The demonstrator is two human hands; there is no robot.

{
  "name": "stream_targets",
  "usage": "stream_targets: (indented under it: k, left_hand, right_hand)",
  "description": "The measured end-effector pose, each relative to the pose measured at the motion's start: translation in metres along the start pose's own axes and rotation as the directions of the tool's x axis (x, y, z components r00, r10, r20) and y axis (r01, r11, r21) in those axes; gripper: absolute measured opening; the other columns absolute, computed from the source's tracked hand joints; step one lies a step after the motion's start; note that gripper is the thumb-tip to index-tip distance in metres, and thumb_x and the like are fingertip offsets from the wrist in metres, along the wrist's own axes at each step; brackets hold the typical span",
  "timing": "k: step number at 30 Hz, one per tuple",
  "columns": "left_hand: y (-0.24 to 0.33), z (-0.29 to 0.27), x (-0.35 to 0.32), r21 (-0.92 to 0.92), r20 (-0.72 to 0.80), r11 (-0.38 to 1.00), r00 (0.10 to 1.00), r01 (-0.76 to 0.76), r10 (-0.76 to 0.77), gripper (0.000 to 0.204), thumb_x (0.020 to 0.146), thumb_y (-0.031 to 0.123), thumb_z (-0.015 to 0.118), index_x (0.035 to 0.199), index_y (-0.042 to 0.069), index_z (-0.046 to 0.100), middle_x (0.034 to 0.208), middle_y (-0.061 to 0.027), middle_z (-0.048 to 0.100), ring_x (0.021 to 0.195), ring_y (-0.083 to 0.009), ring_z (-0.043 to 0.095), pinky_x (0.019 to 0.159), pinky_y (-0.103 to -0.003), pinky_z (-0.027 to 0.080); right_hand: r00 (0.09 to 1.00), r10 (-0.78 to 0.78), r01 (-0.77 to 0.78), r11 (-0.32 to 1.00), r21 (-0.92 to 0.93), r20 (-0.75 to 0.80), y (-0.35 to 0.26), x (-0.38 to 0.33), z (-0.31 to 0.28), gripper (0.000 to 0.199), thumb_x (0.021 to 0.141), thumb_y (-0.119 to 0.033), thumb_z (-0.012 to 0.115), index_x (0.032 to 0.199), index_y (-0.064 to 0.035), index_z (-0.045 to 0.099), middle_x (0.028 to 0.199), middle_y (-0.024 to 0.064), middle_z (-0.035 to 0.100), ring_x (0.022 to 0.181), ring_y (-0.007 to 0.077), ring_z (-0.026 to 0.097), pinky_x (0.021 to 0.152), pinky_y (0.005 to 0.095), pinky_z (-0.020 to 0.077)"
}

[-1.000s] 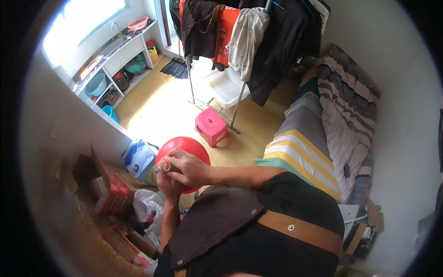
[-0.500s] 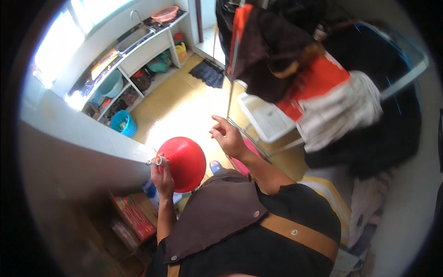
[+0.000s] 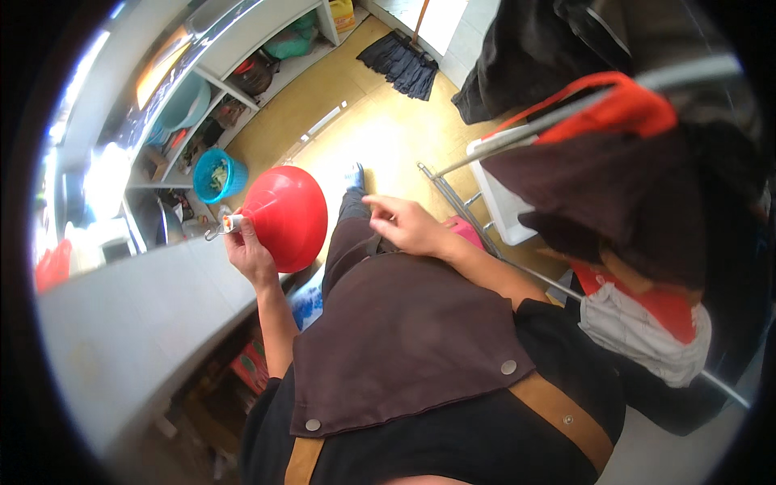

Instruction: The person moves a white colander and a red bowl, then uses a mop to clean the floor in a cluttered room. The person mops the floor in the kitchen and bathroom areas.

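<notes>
My left hand [image 3: 252,255] is closed around the neck of a red lampshade [image 3: 288,220], round and smooth like a dome. The neck is a white socket [image 3: 232,222] with a bit of orange, and a metal hook [image 3: 214,233] sticks out from it on the left. The shade's wide side faces right, away from my fingers. In front of my brown apron [image 3: 404,331], my right hand [image 3: 411,226] hovers with nothing in it, its index finger stretched out and the others loosely bent.
A pale counter [image 3: 145,323] runs along my left side. Ahead on the yellow floor stand a blue basket [image 3: 218,175] and a dark mop head [image 3: 398,66]. At right, a metal rack [image 3: 453,198] carries clothes [image 3: 606,194], with a white bin [image 3: 505,206] behind it.
I have moved forward, and the counter, basket and rack appear nearer. The lampshade stays in my left hand, now further left in view. My right hand stays raised before my body.
</notes>
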State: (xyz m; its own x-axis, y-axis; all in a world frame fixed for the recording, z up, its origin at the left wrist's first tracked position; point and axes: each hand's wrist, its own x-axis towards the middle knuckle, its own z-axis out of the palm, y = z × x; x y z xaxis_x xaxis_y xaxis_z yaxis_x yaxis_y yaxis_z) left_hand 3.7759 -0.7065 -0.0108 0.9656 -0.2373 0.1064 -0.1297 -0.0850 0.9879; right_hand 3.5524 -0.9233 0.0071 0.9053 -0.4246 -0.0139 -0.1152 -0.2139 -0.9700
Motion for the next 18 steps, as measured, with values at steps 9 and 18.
stream_targets:
  k: [9, 18]
  left_hand:
    - [-0.070, 0.153, 0.257, -0.083, 0.263, 0.997, 0.964, 0.000, 0.022, 0.023, 0.105, 0.014, 0.058, 0.121, -0.002, 0.060, 0.107, -0.0047, 0.063, 0.099, -0.0124, 0.058, 0.090, -0.027, 0.047]
    - [-0.001, 0.358, 0.372, -0.120, 0.610, 0.989, 0.779, -0.090, 0.145, 0.027, 0.103, 0.012, 0.061, 0.125, -0.002, 0.059, 0.113, -0.0058, 0.064, 0.101, -0.0138, 0.059, 0.092, -0.028, 0.048]
  right_hand:
    - [0.701, -0.199, 0.293, 0.956, 0.023, -0.685, -0.024, 0.323, -0.169, 0.042, 0.099, 0.000, 0.054, 0.141, 0.0018, 0.049, 0.098, 0.0090, 0.066, 0.083, 0.0127, 0.064, 0.074, 0.0261, 0.0529]
    - [-0.359, -0.258, 0.541, 0.726, -0.425, -0.897, -0.137, 0.423, -0.429, 0.033, 0.094, -0.004, 0.051, 0.128, -0.0020, 0.052, 0.104, 0.0104, 0.065, 0.090, 0.0195, 0.064, 0.077, 0.0325, 0.0548]
